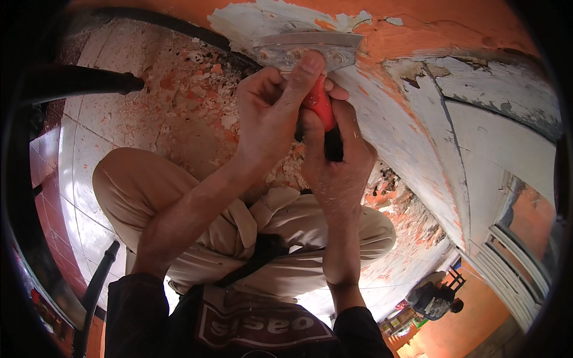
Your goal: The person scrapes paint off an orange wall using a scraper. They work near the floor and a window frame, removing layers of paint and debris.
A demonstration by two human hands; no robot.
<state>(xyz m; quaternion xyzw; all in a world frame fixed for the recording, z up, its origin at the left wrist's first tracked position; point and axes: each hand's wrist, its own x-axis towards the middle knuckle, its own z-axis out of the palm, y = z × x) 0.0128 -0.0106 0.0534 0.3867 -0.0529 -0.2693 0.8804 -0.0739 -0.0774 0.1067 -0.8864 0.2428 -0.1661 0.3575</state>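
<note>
A paint scraper with a wide metal blade [309, 42] and a red and black handle [321, 105] is held up before the wall. My left hand [273, 105] grips it near the neck, its thumb lying over the bolted metal head. Lower down, my right hand [340, 147] is closed around the handle. The blade's edge lies over a pale bared patch [250, 22] beside orange paint [438, 27]; whether it touches the wall I cannot tell. To the right, the wall surface [394, 112] is whitish with orange streaks.
Paint flakes and crumbled plaster [192, 103] cover the floor tiles around my bent knees. Dark furniture legs [103, 80] stand at the left. A cracked white frame [447, 112] and louvred slats [510, 264] are at the right. Another person [434, 300] is farther off, lower right.
</note>
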